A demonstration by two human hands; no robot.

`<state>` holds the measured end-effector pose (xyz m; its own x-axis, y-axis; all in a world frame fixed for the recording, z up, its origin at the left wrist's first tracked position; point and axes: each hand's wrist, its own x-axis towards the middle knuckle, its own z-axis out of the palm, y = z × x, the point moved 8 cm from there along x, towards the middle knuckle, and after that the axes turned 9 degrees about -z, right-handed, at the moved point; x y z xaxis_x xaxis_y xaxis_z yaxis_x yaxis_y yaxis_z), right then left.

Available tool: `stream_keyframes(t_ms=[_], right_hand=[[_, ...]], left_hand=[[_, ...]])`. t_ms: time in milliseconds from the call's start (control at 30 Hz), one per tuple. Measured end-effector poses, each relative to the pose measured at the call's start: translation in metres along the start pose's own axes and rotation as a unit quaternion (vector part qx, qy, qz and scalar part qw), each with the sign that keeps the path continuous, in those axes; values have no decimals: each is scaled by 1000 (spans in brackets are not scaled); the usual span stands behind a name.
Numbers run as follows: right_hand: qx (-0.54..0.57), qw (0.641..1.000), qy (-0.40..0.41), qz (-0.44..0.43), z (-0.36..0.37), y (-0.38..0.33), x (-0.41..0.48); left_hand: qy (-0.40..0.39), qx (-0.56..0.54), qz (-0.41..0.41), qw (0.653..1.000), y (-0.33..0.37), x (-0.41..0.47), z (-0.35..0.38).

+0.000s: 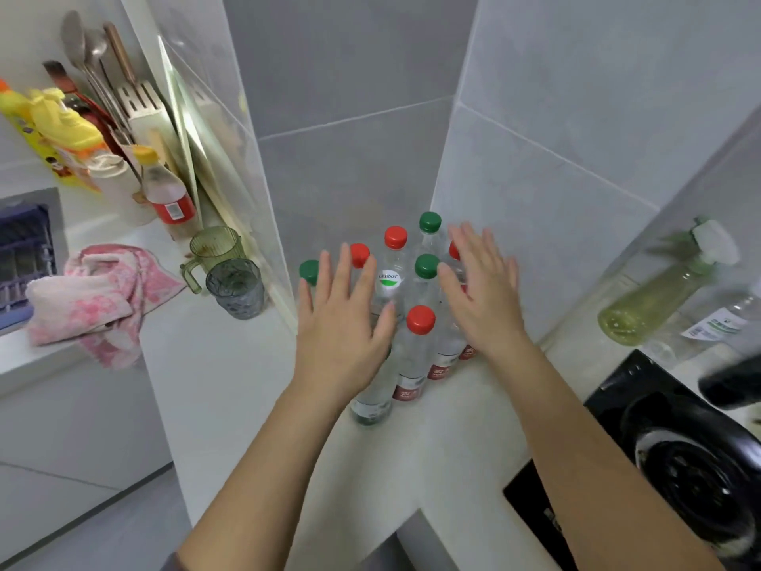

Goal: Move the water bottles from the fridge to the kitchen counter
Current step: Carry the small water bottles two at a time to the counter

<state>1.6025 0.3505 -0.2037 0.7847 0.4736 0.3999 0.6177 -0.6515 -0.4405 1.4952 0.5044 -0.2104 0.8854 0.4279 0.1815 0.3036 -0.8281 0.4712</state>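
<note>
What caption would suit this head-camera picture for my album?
Open left hand and right hand spread above water bottles clustered on the kitchen counter.

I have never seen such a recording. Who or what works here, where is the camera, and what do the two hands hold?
No machine works here: a person does, with bare hands. The one camera sits on the person's head and looks down, so both forearms reach in from below. The left hand and right hand are open, fingers spread, over a cluster of water bottles with red and green caps. These stand upright on the white counter in a tiled corner. Neither hand holds anything. At the left lie a pink towel, a green jug and a grey glass; at the right is a black stove.
</note>
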Motion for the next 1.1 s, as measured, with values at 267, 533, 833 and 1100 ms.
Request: stream_keyframes(t_ms=[267,533,833,1100], right_hand=[[-181,947,-263,-34,42,3,21],[-157,955,-251,-31,31,-3,15],[-100,976,-171,-88,-17,-13,-55],[-70,967,-144,-200,-38,-64,-130]], left_hand=[[-131,162,-13,978,8,14,33],[-119,119,-37,985,10,7,20],[21,71,-97,993,1,-72,-26],[52,76,-90,992,5,-181,-58]])
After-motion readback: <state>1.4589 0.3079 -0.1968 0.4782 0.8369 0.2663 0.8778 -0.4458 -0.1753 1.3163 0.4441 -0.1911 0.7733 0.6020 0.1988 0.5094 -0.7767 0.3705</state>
